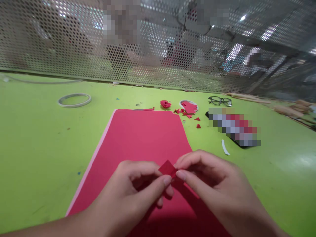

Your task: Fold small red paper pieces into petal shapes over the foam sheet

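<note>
A small red paper square [168, 168], turned corner-up like a diamond, is pinched between my two hands. My left hand [133, 189] grips its lower left side, thumb in front and fingers behind. At its right corner, the thumb and forefinger of my right hand [209, 181] are closed on it. Both hands hover over a stack of large red paper sheets [145, 135] with a pale edge along its left side. Whether the square is folded or a single layer, I cannot tell.
Behind the stack are a pleated red paper piece [165, 104], several red scraps [189, 107] and a tape roll [74, 100]. Glasses [220, 101], a blurred-out dark-edged object [233, 128] and a white strip [224, 147] lie right. A perforated metal screen [148, 59] borders the green table [32, 141].
</note>
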